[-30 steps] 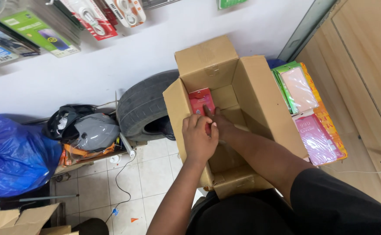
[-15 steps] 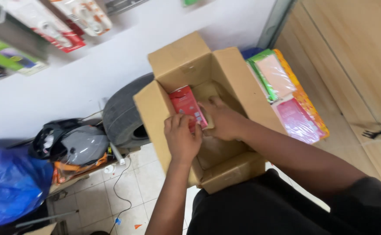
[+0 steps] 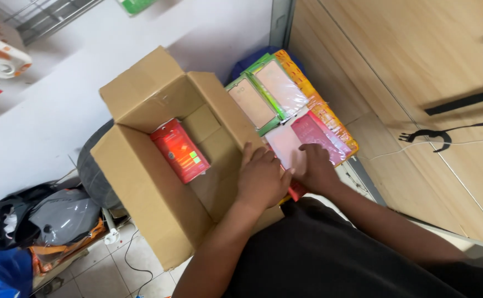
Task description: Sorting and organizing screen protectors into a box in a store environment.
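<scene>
Beside the open cardboard box (image 3: 142, 182), on its right, lies a stack of flat packets (image 3: 302, 118) in pink, green and orange wrappers. Both hands rest on the near end of that stack: the right hand (image 3: 316, 168) lies flat on a pink packet (image 3: 318, 132), fingers spread, grip released; the left hand (image 3: 260, 176) presses down just beside it at the box's wall, whether it grasps anything I cannot tell. Inside the box a red carton (image 3: 179, 150) leans against the left wall.
</scene>
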